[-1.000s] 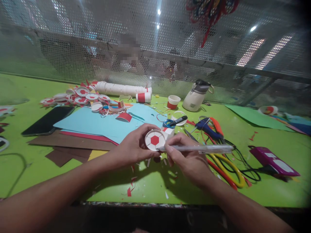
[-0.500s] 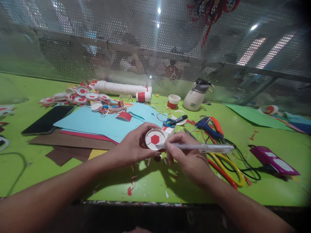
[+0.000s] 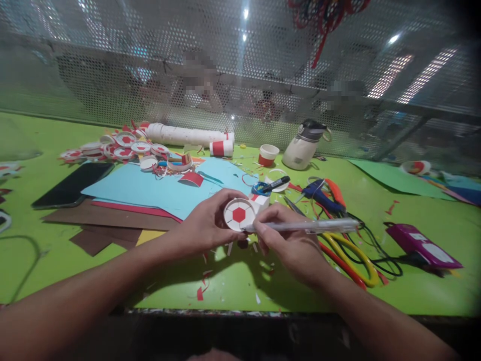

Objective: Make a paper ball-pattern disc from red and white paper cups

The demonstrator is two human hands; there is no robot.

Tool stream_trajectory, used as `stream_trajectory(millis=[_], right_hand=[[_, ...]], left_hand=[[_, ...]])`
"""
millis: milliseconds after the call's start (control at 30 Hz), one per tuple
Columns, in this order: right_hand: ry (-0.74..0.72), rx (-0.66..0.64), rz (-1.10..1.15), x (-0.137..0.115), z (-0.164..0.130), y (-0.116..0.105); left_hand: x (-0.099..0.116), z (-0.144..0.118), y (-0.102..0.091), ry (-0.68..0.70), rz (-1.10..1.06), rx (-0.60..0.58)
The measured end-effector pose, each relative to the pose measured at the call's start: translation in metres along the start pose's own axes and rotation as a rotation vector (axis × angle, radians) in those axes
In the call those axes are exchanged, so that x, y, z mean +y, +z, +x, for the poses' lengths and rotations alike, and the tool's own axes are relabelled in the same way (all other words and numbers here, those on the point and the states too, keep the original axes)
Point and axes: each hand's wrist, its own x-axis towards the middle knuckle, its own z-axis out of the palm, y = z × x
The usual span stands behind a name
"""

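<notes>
Over the front of the green table, my left hand (image 3: 208,220) is closed round a white paper cup (image 3: 230,220), its round end facing me. A red hexagon sits in the middle of that face, with dark lines running from it toward the rim. My right hand (image 3: 287,238) pinches a clear-barrelled pen (image 3: 311,226), whose tip touches the lower right of the face. Behind the cup, a white piece and a black marker (image 3: 276,184) lie close by, the marker resting on a blue tape roll (image 3: 260,188).
Light blue paper (image 3: 158,188) and a black phone (image 3: 71,185) lie at left, below a pile of red-and-white discs (image 3: 124,145). Stacked white cups (image 3: 188,134) and a bottle (image 3: 303,145) stand behind. Scissors (image 3: 356,255), a glue gun (image 3: 325,195) and a purple box (image 3: 423,245) are at right.
The pen tip has shifted very slightly along the lower edge of the cup's face. Both hands keep their hold, and the view has tilted a little.
</notes>
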Motion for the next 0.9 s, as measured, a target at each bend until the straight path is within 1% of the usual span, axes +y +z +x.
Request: stream_trajectory(millis=[133, 333, 433, 567, 667, 767, 833, 900], right_hand=[[0.036, -0.023, -0.030, -0.002, 0.001, -0.001], [0.141, -0.073, -0.049, -0.004, 0.003, -0.003], [0.188, -0.096, -0.026, -0.004, 0.002, -0.003], [0.239, -0.103, 0.064, -0.001, 0.001, -0.003], [0.146, -0.030, 0.219, 0.003, 0.001, -0.004], [0.000, 0.125, 0.356, 0.006, 0.004, -0.007], [-0.058, 0.249, 0.306, 0.007, 0.006, -0.008], [-0.054, 0.317, 0.174, 0.007, 0.009, -0.009]], left_hand=[[0.002, 0.000, 0.000, -0.004, 0.042, 0.017], [-0.004, 0.001, -0.002, 0.058, 0.184, 0.014], [-0.005, 0.000, -0.001, 0.057, 0.231, 0.011], [-0.004, 0.000, -0.001, 0.041, 0.208, -0.003], [-0.005, 0.001, -0.002, 0.053, 0.183, -0.010], [-0.006, 0.001, -0.003, 0.067, 0.177, -0.018], [-0.005, 0.001, -0.002, 0.055, 0.152, -0.023], [-0.004, 0.001, -0.001, 0.009, 0.091, -0.039]])
